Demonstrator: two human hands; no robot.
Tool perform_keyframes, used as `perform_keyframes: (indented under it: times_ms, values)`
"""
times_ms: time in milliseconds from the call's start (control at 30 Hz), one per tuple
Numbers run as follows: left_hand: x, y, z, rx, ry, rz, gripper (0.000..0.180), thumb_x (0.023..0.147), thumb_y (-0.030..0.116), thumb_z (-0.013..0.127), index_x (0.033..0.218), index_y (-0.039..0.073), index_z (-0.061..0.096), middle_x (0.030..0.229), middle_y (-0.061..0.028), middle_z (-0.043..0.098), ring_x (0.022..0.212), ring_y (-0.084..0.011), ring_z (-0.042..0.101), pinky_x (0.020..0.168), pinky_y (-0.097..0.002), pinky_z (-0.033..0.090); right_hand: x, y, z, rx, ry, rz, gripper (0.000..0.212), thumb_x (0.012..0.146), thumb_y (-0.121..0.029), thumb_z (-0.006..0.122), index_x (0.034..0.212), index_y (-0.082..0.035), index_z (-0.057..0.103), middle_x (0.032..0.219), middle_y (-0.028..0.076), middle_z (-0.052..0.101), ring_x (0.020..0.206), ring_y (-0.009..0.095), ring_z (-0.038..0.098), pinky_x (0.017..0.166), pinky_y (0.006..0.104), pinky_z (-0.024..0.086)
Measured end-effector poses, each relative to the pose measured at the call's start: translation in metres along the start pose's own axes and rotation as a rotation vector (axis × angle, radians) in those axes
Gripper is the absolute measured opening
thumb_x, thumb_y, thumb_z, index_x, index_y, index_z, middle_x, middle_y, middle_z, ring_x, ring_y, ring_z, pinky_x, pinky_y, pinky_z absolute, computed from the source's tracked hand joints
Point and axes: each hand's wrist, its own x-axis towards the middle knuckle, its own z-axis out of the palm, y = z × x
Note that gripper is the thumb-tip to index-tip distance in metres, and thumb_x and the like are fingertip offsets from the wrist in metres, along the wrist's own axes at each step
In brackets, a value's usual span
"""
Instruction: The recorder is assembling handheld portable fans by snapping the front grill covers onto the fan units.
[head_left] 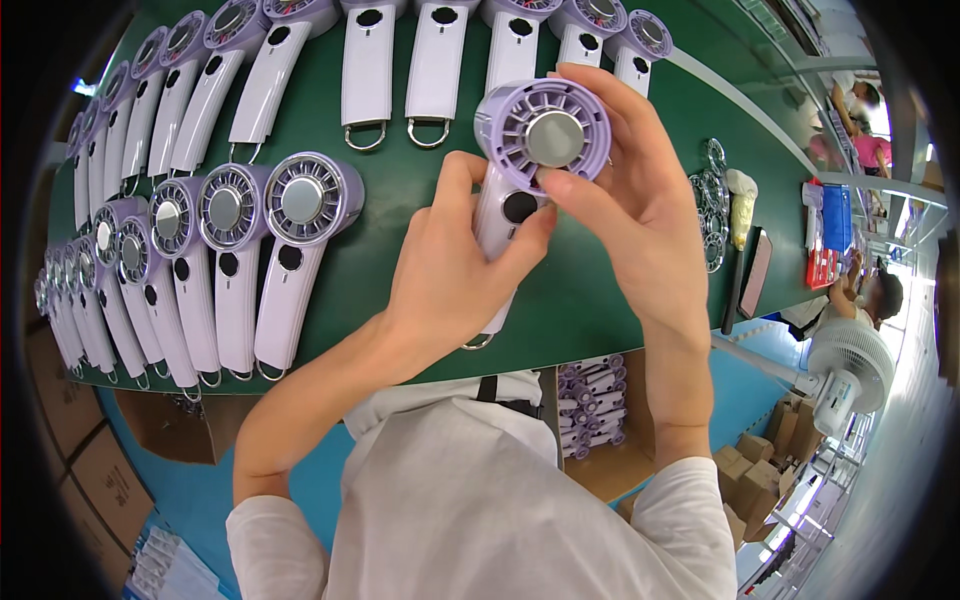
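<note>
Brightly lit, fisheye-curved edges, black corners

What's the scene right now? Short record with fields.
Left hand: grips the glossy white handle of a lilac round-headed plastic fan
Right hand: thumb and fingers on the fan's head
Work surface: smooth dark green table
Left and far sides: similar fans in rows
Right side: round silver openwork rings
Below: open brown cardboard box of fans

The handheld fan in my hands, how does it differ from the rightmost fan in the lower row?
The held handheld fan shows a lilac rim and spokes on its front, while the rightmost lower-row fan has shiny silver trim there. The held fan is gripped by the left hand and right hand; the lower-row fan lies on the green table. Both have lilac heads and pale handles.
</note>
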Motion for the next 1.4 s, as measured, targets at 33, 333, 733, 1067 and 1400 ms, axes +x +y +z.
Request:
perform_keyframes:
  times_ms: [33, 333, 733, 1067, 1400]
  values:
    - [-0.001, 0.0, 0.001, 0.011, 0.008, -0.008, 0.04, 0.088, 0.022, 0.071, 0.105, 0.001, 0.041, 0.07, -0.0133, 0.066, 0.057, -0.0192, 0.065, 0.05, -0.0335, 0.049, -0.001, 0.0, 0.002, -0.006, 0.01, -0.002, 0.056, 0.082, 0.004, 0.067, 0.135, -0.005, 0.05, 0.128, 0.005, 0.055, 0.121, 0.018, 0.053, 0.106, 0.0358, 0.042]
    - [-0.001, -0.022, 0.002, 0.126, 0.109, 0.262, 0.047, 0.092, 0.006, 0.064, 0.134, 0.0, 0.044, 0.117, -0.0084, 0.059, 0.104, -0.0122, 0.057, 0.09, -0.0268, 0.046, -0.005, 0.012, 0.012, -0.16, 0.128, -0.219, 0.05, 0.077, -0.003, 0.062, 0.125, 0.002, 0.049, 0.119, 0.019, 0.052, 0.109, 0.035, 0.055, 0.093, 0.0385, 0.046]
    - [-0.003, -0.012, 0.007, 0.062, -0.078, -0.04, 0.035, 0.098, 0.019, 0.057, 0.126, 0.0, 0.047, 0.091, -0.0103, 0.064, 0.064, -0.0137, 0.062, 0.055, -0.0251, 0.05, -0.025, 0.021, -0.025, -0.278, 0.031, -0.194, 0.06, 0.081, -0.016, 0.071, 0.134, -0.001, 0.047, 0.127, 0.019, 0.054, 0.115, 0.032, 0.056, 0.098, 0.0377, 0.047]
    - [0.004, 0.0, 0.013, -0.073, -0.109, -0.165, 0.033, 0.096, 0.022, 0.062, 0.116, -0.001, 0.049, 0.078, -0.0113, 0.065, 0.061, -0.0177, 0.066, 0.055, -0.0282, 0.053, -0.058, 0.037, -0.171, -0.905, 0.27, 0.251, 0.034, 0.084, -0.025, 0.072, 0.109, -0.003, 0.069, 0.088, 0.01, 0.064, 0.078, 0.021, 0.062, 0.072, 0.0333, 0.051]
    - [0.008, -0.008, 0.007, -0.147, -0.146, -0.22, 0.031, 0.094, 0.023, 0.066, 0.11, 0.003, 0.048, 0.076, -0.0096, 0.065, 0.057, -0.0153, 0.064, 0.051, -0.0266, 0.051, -0.042, 0.049, -0.168, -0.893, 0.24, 0.043, 0.022, 0.08, -0.01, 0.071, 0.1, -0.001, 0.065, 0.091, 0.008, 0.064, 0.084, 0.019, 0.061, 0.077, 0.0316, 0.05]
